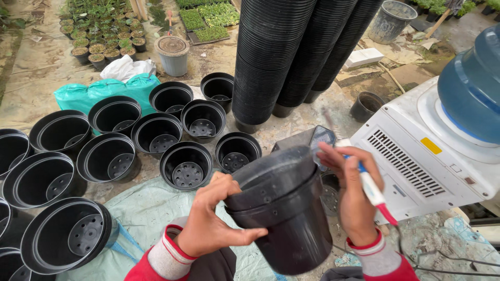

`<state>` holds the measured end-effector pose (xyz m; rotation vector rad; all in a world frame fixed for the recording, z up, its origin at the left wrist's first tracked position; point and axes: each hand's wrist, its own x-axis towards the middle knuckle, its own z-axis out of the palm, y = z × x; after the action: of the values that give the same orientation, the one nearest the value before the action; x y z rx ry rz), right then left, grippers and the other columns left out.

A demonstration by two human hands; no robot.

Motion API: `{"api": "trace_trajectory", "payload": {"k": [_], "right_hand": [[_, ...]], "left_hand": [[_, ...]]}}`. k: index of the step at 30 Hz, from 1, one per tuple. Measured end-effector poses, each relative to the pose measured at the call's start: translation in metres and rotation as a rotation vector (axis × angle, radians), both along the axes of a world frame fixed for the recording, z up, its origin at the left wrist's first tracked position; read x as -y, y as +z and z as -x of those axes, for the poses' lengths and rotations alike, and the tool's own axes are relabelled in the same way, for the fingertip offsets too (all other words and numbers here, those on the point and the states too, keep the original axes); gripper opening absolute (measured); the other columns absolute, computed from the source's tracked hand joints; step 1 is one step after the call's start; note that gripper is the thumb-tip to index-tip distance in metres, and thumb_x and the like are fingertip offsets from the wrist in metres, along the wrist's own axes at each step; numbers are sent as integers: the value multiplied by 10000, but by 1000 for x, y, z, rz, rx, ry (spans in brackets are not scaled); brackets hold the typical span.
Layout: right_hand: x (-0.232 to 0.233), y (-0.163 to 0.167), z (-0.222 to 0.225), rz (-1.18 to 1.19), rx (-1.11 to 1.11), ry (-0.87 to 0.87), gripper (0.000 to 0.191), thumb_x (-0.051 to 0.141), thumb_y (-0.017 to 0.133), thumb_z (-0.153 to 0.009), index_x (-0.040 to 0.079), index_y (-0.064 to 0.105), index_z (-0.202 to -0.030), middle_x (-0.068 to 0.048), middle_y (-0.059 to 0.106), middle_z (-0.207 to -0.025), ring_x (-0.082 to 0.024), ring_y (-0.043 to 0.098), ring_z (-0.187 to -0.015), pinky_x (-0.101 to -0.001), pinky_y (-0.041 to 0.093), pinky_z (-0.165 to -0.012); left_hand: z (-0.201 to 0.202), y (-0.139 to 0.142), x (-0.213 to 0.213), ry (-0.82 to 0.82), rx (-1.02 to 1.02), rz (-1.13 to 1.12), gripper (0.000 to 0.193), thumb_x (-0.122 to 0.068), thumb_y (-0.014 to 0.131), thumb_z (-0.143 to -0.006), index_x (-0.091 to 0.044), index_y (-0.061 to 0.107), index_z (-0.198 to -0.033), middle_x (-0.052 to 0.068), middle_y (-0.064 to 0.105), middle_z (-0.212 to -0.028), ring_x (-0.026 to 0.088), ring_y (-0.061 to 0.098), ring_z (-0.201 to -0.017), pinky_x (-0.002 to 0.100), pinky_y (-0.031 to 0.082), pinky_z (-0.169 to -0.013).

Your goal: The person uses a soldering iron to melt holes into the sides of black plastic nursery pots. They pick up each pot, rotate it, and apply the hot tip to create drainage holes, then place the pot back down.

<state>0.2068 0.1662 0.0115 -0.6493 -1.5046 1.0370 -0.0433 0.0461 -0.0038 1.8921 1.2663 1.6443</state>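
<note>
My left hand (211, 221) grips the side of a short stack of nested black plastic pots (284, 208), tilted so the bottoms face me. My right hand (351, 192) holds the stack's rim on the right side and also pinches a white pen-like tool with a blue band and red tip (372, 190). The top pot sits slightly askew from the one below. Red sleeves with grey cuffs cover both wrists.
Several empty black pots (186, 165) stand open on the ground at left. Tall leaning pot stacks (271, 57) rise behind. A white water dispenser (422, 156) with a blue bottle (471, 88) stands at right. A teal sack (104, 91) and seedling trays (101, 31) lie farther back.
</note>
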Motion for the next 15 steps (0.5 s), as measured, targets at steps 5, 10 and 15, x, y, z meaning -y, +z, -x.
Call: {"api": "trace_trajectory", "payload": {"k": [5,10,15], "right_hand": [[-3,1,14,199,-207,280,320,284,431,-1072,32,447,-1268,-246,643,-1327,-290,616,-1254,-472,441,-1136],[-7,3,18,41,-229,266,281,308,426,-1163,40,468,-1240,-118,598,-906,-259,633,-958,-496,523,-1201],[5,3,11,88,-203,50,276,291,437,-1109,23,482,-1161,-102,549,-806,-189,535,-763,-355,498,-789]], "left_hand": [[0,-4,2,-45,87,100,488,-225,969,-544,-49,632,-850,30,546,-792,184,511,-833,325,417,-746],[-4,-8,1,-272,214,76,503,-215,950,-651,-48,593,-964,51,562,-948,195,552,-936,331,444,-873],[-4,1,3,-216,134,28,566,-247,856,-695,-33,586,-1144,87,567,-1077,222,556,-1044,352,452,-971]]}}
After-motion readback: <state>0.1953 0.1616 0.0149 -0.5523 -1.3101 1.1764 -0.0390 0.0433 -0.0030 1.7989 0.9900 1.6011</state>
